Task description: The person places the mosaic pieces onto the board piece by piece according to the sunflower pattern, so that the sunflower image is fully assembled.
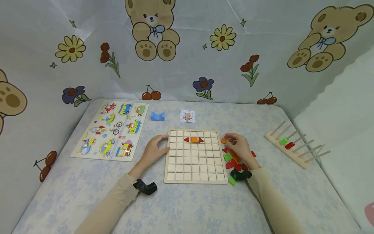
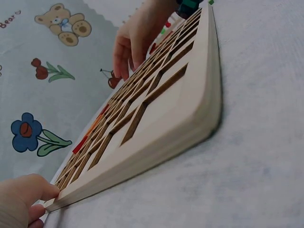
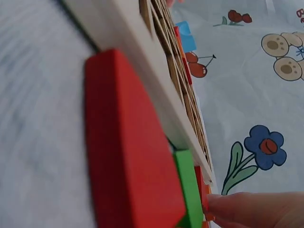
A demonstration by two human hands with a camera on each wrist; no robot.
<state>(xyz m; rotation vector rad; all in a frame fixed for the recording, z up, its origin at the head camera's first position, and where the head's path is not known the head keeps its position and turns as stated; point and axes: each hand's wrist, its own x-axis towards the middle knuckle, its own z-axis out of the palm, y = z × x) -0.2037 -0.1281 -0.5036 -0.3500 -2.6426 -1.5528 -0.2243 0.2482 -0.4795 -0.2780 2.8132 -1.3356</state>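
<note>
A wooden grid board (image 1: 194,162) lies in the middle of the table. Its second row holds a red triangle (image 1: 186,139), an orange square (image 1: 194,139) and another red triangle (image 1: 200,140). My left hand (image 1: 156,148) grips the board's left edge, thumb against the wood (image 2: 28,190). My right hand (image 1: 239,147) hovers over a pile of red, green and orange pieces (image 1: 233,162) just right of the board. Its fingertips pinch a small orange piece (image 1: 223,140). The right wrist view shows a red piece (image 3: 128,142) and a green piece (image 3: 190,190) beside the board's edge (image 3: 142,61).
A vehicle puzzle board (image 1: 112,130) lies at the left. A blue arch block (image 1: 157,116) and a small pattern card (image 1: 187,116) sit behind the grid board. A wooden peg rack (image 1: 295,148) with green and red beads stands at the right. Printed cloth walls the table.
</note>
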